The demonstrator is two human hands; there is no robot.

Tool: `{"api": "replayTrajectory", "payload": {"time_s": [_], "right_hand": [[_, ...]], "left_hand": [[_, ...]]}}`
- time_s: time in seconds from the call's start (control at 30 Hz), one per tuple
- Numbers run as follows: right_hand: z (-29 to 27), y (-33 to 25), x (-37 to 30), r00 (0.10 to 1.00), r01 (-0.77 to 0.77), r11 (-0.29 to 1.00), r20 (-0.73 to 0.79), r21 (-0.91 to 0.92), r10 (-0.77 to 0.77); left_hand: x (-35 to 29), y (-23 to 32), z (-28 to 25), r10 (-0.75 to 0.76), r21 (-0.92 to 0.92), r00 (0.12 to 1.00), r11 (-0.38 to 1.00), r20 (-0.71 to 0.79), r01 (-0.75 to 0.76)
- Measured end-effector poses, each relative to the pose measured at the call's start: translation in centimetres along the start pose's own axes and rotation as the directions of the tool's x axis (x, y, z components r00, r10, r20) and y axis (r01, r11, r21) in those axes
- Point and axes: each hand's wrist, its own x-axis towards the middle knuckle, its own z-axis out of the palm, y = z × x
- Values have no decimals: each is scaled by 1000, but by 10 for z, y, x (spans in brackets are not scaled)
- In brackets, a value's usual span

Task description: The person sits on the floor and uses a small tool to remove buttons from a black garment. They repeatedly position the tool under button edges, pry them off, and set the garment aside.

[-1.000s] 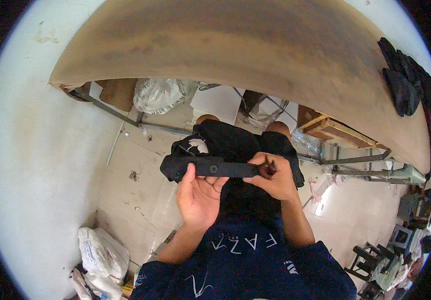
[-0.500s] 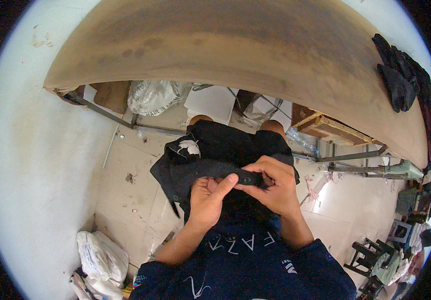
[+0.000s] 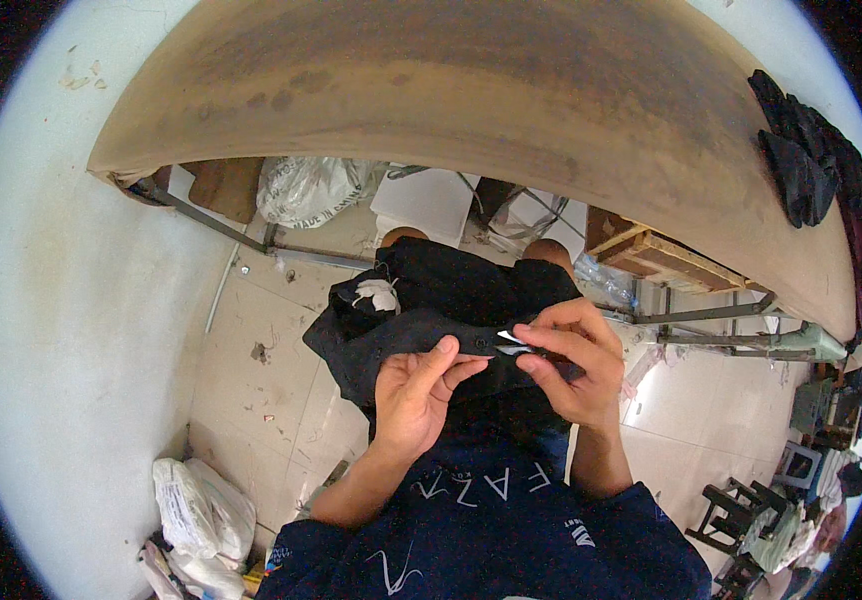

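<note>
A black garment lies bunched across my lap, with a dark button near its edge. My left hand pinches that edge, thumb on top and fingers underneath. Just right of the button are the two bright, parted blades of small thread snips. My right hand holds them between thumb and fingers, and their handle is mostly hidden in the palm. A crumpled white piece rests on the garment's left part.
A big table with a brown cloth cover spans the far side. Under it are a clear plastic bag, white boxes and a wooden drawer. Dark clothes hang at the right. White sacks stand lower left, a black stool lower right.
My right hand has let go of the cloth edge and shifted slightly right. The snips' blades now show beside the button. My left hand keeps its hold, its fingers a little straighter.
</note>
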Motion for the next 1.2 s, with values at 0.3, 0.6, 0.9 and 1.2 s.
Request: {"api": "replayTrajectory", "payload": {"time_s": [0.3, 0.6, 0.9, 1.2], "right_hand": [[3, -9, 7, 999, 38, 997, 41, -61, -36], [5, -8, 3, 999, -39, 999, -34, -8, 39], [15, 0, 0, 969, -238, 971, 71, 2, 238], [18, 10, 5, 964, -258, 964, 42, -65, 261]], "left_hand": [[-3, 0, 1, 16, 49, 1000, 999, 0, -16], [-4, -2, -3, 43, 19, 999, 999, 28, -44], [0, 8, 0, 0, -66, 999, 998, 45, 3], [5, 15, -14, 101, -131, 995, 986, 6, -99]]}}
